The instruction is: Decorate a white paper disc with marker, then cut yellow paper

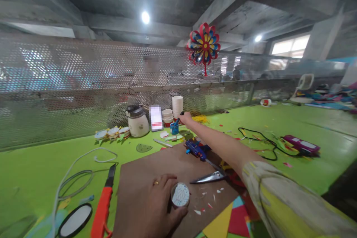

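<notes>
On the brown board (156, 167), left hand (156, 208) clamps a small round disc (180, 195) flat, steadying it. Right hand (186, 118) stretches across the green worktop (33, 163) to the blue cup (174, 128), apparently pinching a dark tool (178, 119); grip unclear at that range.

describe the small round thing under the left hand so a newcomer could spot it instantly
Start at the brown board on the green table. Near its front edge, the left hand rests against a small round cup. It is the only round thing on the board, pale with a dotted white top, left of the scissors.
</notes>
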Tool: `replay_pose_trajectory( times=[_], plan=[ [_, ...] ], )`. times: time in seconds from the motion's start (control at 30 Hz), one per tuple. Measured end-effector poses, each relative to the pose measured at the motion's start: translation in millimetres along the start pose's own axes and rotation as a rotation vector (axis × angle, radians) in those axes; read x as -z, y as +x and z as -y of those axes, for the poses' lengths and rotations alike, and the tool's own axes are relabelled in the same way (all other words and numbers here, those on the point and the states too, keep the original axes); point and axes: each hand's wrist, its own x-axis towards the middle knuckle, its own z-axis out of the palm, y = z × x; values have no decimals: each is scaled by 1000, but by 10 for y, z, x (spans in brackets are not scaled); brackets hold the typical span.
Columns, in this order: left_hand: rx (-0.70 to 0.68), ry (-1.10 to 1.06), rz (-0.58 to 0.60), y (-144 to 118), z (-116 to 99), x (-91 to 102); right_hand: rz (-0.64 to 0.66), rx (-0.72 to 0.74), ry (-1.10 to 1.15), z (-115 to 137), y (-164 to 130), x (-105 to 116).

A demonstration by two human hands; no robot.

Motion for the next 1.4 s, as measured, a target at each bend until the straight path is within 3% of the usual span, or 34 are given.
replay_pose_trajectory(
  times=[0.17, 0.33, 0.5, 0.63, 0.77, 0.8, 0.9, 1.0, 1.17, 1.4],
  plan=[
    [9, -27, 14, -5, 4, 17, 147, -94, -51, -45, 6, 101],
    [10, -52, 45, 15, -14, 55, 166, -39, -117, -132, -140, 570],
    [62, -154, 50, 57, -97, 142, 217, 134, -150, -306, -688, 1056],
    [110, -258, -20, 103, -131, 180, 355, 342, -160, -328, -1363, 1232],
    [96, -251, -102, 116, -120, 167, 564, 563, -143, -243, -1950, 1230],
    [88, -236, -115, 114, -122, 168, 629, 680, -192, -233, -2052, 1209],
    [65, -188, -131, 103, -153, 189, 688, 856, -290, -273, -2243, 1115],
    [75, -112, -139, 87, -206, 216, 650, 886, -305, -368, -2325, 1016],
    [85, -8, -170, 59, -253, 236, 600, 888, -110, -450, -2392, 936],
    [-47, 11, -251, 20, -165, 168, 581, 825, 7, -500, -2428, 925]
  ],
)
